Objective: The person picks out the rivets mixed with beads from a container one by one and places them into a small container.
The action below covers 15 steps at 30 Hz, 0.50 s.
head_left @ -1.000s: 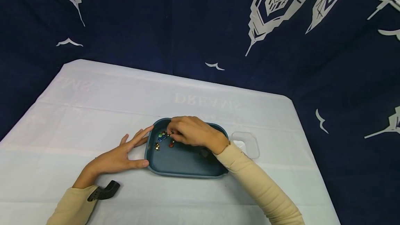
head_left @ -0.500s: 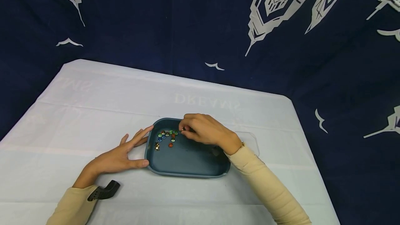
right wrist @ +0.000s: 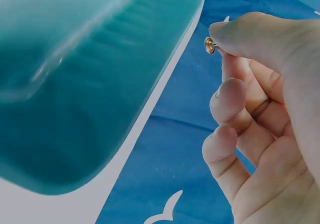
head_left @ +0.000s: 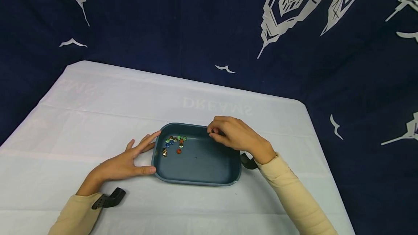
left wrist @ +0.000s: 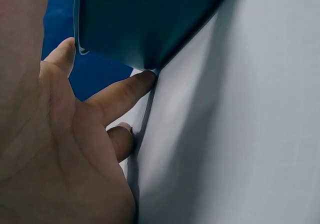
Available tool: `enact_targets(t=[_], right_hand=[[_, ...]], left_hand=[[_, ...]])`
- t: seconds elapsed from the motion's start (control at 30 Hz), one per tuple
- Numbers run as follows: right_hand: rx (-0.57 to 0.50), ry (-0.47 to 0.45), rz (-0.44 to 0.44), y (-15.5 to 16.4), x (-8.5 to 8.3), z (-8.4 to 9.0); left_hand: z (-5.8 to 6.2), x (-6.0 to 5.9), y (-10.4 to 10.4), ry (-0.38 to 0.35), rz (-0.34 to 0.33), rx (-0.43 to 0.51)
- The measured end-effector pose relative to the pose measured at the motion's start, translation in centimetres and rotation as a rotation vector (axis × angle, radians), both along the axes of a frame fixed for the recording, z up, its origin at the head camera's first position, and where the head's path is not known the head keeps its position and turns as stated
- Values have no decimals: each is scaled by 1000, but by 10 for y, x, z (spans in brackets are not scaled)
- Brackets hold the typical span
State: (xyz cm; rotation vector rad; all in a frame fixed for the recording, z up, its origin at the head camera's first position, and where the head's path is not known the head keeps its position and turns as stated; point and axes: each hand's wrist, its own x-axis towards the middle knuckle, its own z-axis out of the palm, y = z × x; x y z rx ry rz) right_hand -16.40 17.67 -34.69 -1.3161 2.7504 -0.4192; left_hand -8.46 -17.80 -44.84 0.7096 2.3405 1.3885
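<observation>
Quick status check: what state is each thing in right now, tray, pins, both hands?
Dark teal plastic tray: flat on the white tablecloth, upright.
Coloured push pins: loose cluster in the tray's far left corner.
Gold push pin: lifted, pinched at the fingertips.
Right hand: pinches the gold push pin above the tray's far right rim.
Left hand: flat on the tablecloth, fingers straight, touching the tray's left side.

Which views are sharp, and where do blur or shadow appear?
Head view: even light, sharp; the beads in the tray are distinct. Left wrist view: left hand very near and soft, casting a shadow on the cloth. Right wrist view: tray blurred, gold bead in the right hand sharper.
</observation>
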Motion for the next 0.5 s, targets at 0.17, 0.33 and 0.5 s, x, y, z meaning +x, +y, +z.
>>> enact_targets(t=[0.17, 0.33, 0.5], right_hand=[[4, 22, -19, 12, 0, 4], [-12, 22, -53, 25, 3, 9], [-40, -2, -79, 39, 8, 12]], left_hand=[[0, 1, 0, -1, 6, -6], [0, 0, 0, 9, 3, -7], [-1, 0, 0, 14, 1, -9]])
